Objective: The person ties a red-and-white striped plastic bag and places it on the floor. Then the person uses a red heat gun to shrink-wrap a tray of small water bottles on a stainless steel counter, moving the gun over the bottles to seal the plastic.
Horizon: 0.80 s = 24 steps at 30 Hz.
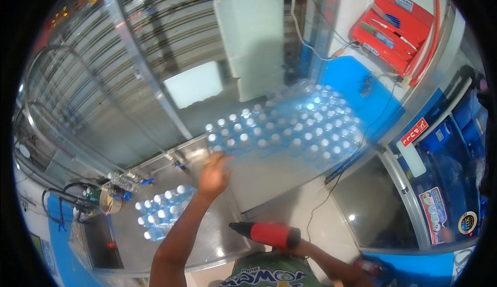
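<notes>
My left hand [215,175] reaches to the near left corner of a large group of clear water bottles [284,129] with white caps. Its fingers are curled at the body of the corner bottle [215,146], partly covering it. In front of my body is a red heat gun [269,234] with a black tapered nozzle pointing left. My right hand [300,249] is closed at its back end, with the fingers mostly hidden behind the tool. A smaller group of capped bottles [160,212] stands on the steel counter [207,235], left of my left forearm.
Taps with blue handles [147,182] and a sink basin [103,243] are at the left. A dark cord [323,204] runs down the right side. Beyond the bottles is a glass pane with a metal post [147,64]. An open red case [396,28] stands at the far right.
</notes>
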Tool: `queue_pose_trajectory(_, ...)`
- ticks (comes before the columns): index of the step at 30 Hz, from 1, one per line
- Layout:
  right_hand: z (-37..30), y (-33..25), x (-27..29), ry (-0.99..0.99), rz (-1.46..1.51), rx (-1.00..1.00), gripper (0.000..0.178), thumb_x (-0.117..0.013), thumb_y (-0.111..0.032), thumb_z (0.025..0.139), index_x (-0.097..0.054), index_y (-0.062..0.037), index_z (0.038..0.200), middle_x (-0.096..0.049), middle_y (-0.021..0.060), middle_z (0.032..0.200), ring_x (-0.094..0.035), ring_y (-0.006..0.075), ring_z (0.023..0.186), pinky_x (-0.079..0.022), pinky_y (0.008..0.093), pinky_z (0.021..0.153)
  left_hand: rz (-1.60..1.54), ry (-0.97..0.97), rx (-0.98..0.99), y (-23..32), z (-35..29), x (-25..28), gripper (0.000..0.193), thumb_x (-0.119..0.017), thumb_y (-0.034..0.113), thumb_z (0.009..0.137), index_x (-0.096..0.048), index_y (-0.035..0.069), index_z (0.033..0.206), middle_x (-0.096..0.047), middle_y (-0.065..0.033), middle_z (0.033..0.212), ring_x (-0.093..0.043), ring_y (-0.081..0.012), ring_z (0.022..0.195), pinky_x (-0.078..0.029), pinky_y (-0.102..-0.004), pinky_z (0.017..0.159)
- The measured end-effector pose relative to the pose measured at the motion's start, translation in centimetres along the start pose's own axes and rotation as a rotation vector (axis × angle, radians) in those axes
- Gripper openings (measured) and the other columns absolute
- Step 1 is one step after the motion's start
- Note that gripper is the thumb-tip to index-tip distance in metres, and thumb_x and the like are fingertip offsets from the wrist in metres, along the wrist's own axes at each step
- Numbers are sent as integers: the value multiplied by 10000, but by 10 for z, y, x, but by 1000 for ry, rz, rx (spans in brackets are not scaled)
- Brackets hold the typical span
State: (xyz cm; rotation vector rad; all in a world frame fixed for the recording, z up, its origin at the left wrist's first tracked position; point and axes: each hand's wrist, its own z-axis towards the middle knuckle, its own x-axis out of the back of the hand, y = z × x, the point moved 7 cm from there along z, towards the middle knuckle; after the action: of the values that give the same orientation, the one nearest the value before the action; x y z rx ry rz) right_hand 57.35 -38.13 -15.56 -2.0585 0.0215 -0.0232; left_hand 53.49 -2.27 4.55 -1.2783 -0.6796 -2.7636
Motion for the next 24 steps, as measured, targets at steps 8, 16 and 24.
queue_pose_trajectory(8,-62,28,72,145,5,-59,436,-785,-358,975,-679,-72,1286,-719,43,1018,-680,160,932,-555,354,850,509,-479,-667,71,189,-261,446,-620,56,939,-660,137,1375,-578,-122,1358,-635,-292,1210,-547,-404,990)
queue_pose_trajectory(16,-101,23,99,342,229,-186,352,-807,-401,942,-724,-102,1108,-635,0,800,-589,117,672,-481,317,593,523,-549,-714,63,219,-290,338,-684,103,907,-678,119,1244,-598,-110,1270,-644,-303,1168,-538,-427,987)
queue_pose_trajectory(24,-79,-1,97,292,281,4,269,-790,-349,924,-715,-114,1032,-610,-18,749,-523,81,538,-407,280,462,8,1,-133,29,230,-126,328,-745,118,932,-659,77,1246,-608,-173,1167,-645,-418,1033,-549,-498,874)
